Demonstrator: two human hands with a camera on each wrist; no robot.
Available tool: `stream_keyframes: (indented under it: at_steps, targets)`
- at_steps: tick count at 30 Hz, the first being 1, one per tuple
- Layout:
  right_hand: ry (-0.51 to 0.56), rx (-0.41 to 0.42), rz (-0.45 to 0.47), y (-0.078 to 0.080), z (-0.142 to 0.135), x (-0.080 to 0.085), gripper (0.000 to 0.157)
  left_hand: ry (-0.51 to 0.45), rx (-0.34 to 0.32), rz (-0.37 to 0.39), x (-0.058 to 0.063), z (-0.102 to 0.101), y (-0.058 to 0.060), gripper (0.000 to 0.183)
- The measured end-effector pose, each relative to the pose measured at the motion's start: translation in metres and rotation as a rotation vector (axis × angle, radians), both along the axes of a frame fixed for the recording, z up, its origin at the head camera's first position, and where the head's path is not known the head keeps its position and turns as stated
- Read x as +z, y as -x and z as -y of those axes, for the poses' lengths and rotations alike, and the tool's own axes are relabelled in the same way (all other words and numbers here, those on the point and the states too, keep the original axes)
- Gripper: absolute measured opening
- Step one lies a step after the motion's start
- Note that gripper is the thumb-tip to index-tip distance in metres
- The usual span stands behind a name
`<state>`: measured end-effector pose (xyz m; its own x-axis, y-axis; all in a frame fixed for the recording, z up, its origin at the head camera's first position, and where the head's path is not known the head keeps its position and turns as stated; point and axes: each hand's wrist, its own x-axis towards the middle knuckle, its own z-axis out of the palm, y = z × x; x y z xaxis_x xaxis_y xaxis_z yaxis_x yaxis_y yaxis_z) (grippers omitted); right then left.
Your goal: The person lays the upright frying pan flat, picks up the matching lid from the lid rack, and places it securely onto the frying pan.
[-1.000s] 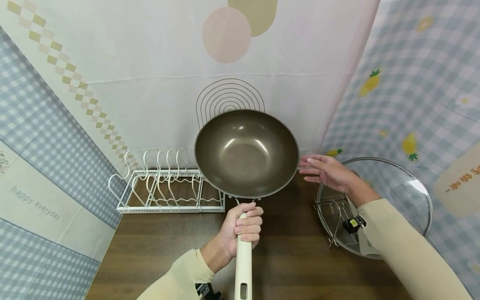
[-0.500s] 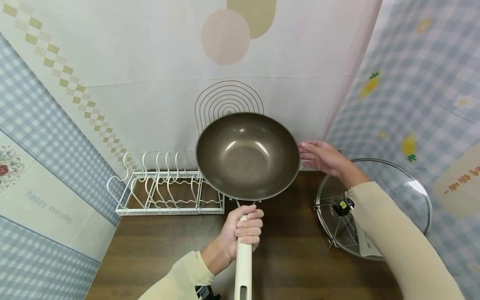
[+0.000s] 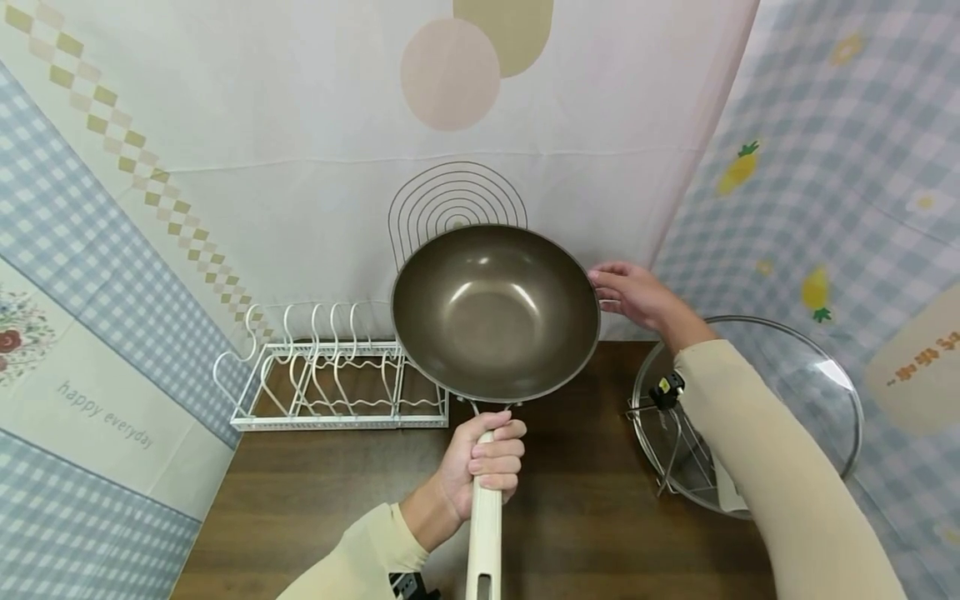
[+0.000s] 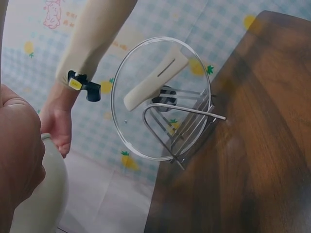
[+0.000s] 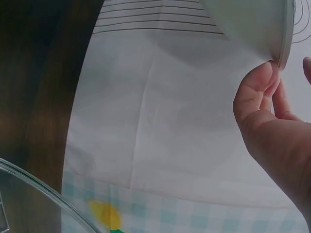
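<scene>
A deep wok [image 3: 495,312], dark brown inside and pale green outside, is held up over the table with its inside toward the head camera. My left hand [image 3: 483,462] grips its cream handle [image 3: 486,533] close below the pan. At the right side of the rim, my right hand [image 3: 633,292] touches the edge with its fingertips. In the right wrist view the bent fingers [image 5: 257,92] meet the outside of the rim [image 5: 286,43], while the thumb stands apart. The left wrist view shows the left hand [image 4: 19,150] large, beside the pale outer wall [image 4: 51,194].
A white wire rack [image 3: 345,421] with upright dividers stands on the brown wooden table [image 3: 337,492] at the back left. To the right, a large glass lid [image 4: 141,53] leans in a metal wire stand [image 4: 180,110]. Patterned cloths [image 3: 300,225] hang behind and at both sides.
My right hand has moved up and slightly left along the wok's right side until its fingertips reach the rim. The left hand keeps its grip; the wok stays nearly still.
</scene>
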<state>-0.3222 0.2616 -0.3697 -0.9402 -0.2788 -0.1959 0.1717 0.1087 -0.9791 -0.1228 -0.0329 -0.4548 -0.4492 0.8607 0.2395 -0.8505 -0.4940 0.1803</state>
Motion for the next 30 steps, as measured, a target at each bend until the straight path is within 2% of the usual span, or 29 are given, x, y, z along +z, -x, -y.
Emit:
stream_keyframes:
  at_steps: [5, 9, 16, 23, 30]
  targets:
    - [-0.133, -0.013, -0.027, 0.006, 0.009, 0.004, 0.046, 0.001, -0.008, -0.002, -0.001, 0.0, -0.001, 0.033]
    - [-0.244, -0.015, -0.041, 0.013, 0.015, 0.006, 0.051, 0.0, -0.012, 0.002, -0.001, 0.0, -0.001, 0.033]
    - [-0.308, -0.012, -0.04, 0.016, 0.021, 0.007, 0.042, 0.015, -0.003, -0.005, -0.002, 0.0, -0.002, 0.032]
    - [-0.485, 0.0, -0.113, 0.014, 0.024, 0.012, 0.042, 0.01, -0.017, -0.004, -0.003, -0.001, -0.003, 0.033]
    - [-0.584, 0.0, -0.173, 0.007, 0.022, 0.02, 0.04, 0.027, -0.024, 0.006, -0.005, -0.002, -0.003, 0.035]
